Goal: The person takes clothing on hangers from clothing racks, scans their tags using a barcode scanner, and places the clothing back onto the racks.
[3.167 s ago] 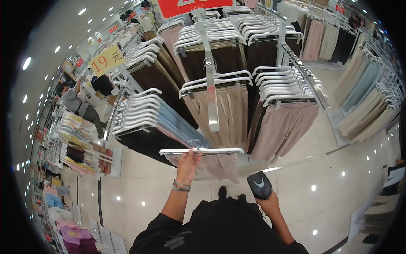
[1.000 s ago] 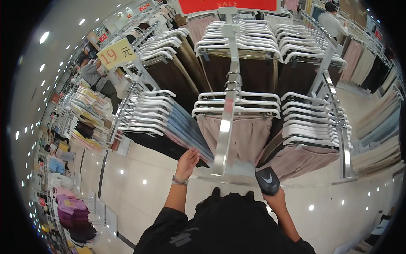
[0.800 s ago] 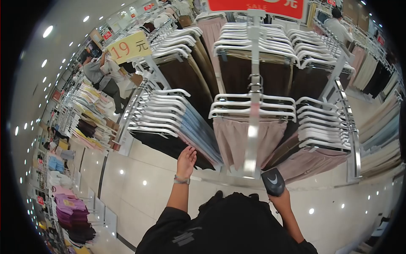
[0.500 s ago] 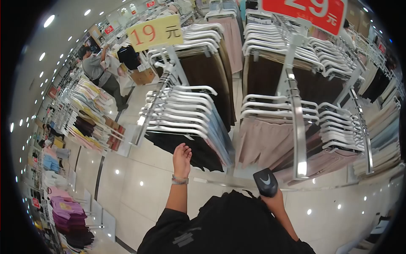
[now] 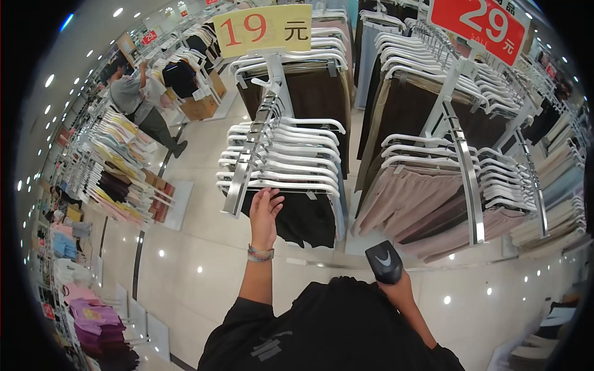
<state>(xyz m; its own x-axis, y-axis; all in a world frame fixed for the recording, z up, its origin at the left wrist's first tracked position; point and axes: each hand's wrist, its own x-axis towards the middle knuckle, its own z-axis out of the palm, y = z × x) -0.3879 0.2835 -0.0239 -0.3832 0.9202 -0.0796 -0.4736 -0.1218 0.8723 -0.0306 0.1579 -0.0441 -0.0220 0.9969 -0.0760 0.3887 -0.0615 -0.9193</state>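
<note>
My left hand [image 5: 265,216] is raised at the front of a rack, its fingers slightly apart and touching the top of a pair of black shorts [image 5: 306,219]. Those shorts hang from the frontmost white hanger [image 5: 297,185], just beneath its bar. Whether the fingertips pinch any cloth is hard to see; they look loosely open. More white hangers [image 5: 303,151] line the same metal rail [image 5: 241,185] behind. Lower right, my right hand [image 5: 397,289] is wrapped round a dark handheld barcode scanner [image 5: 383,263], its head pointing up and forward.
A yellow price sign [image 5: 263,31] tops this rack, and a red one [image 5: 479,28] the neighbouring rack of pink trousers [image 5: 414,191]. Rail ends jut toward me. At left, a person [image 5: 139,102] stands by clothes racks. Tiled floor [image 5: 192,260] lies between.
The view has shifted, and the rack now stands more squarely before me. My left hand has moved up to the hanger and the top of the black shorts. My right hand keeps the scanner.
</note>
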